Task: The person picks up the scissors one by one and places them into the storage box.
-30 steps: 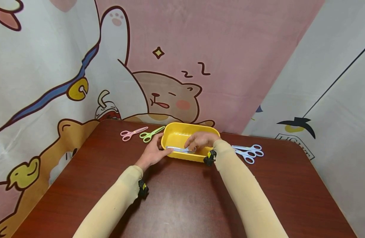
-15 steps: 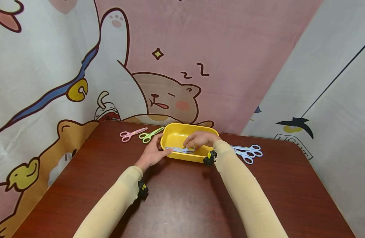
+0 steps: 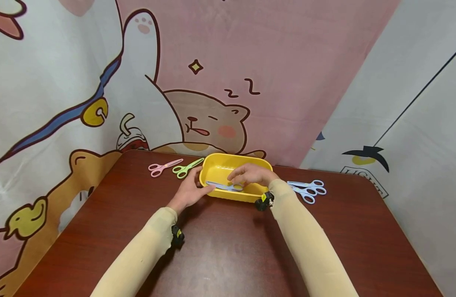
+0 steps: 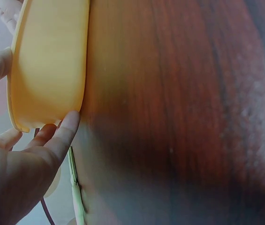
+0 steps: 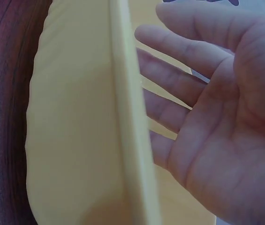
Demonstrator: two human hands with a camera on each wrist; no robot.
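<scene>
A yellow plastic container (image 3: 246,197) stands on the table near its back edge. My left hand (image 3: 189,191) holds the container's left end, with the thumb at the near rim and the other fingers against the end wall. Blue scissors (image 3: 224,187) lie inside along the near wall, blades to the left and handles to the right. Just above the handles, my right hand (image 3: 251,175) is inside the container. In the right wrist view its fingers (image 5: 167,77) are loosely spread behind the container's wall, with nothing seen between them.
Pink scissors (image 3: 164,167) and green scissors (image 3: 188,168) lie left of the container. Several blue scissors (image 3: 308,190) overlap to its right, partly hidden by the right sleeve. Behind the brown table (image 3: 220,247) hangs a cartoon-printed cloth (image 3: 287,74).
The blue scissors' handles, partly covered by the right fingers earlier, now show more fully. The right hand stays over the container, and the left hand keeps its hold.
</scene>
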